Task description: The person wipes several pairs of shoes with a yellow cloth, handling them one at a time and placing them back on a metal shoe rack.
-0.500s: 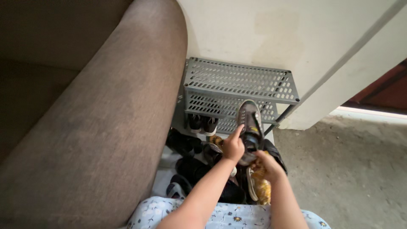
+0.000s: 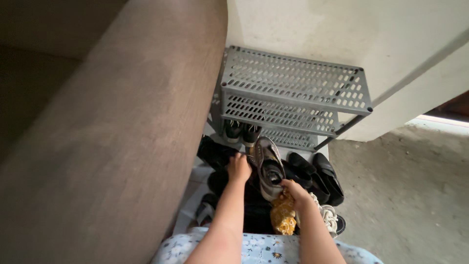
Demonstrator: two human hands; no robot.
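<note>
Below the grey rack (image 2: 293, 90), both hands (image 2: 239, 168) on a sandal (image 2: 268, 166).

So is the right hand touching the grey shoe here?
Touching. The head view shows the right hand with its fingers closed on the near end of the grey shoe, no gap between them; the left hand rests at the shoe's other side.

Single head view, looking steeply down, near shoe rack (image 2: 293, 93) ahead.

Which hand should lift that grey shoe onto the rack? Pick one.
Right, probably. The right hand grips the grey shoe at its near end, while the left hand rests beside it on the dark shoes.
</note>
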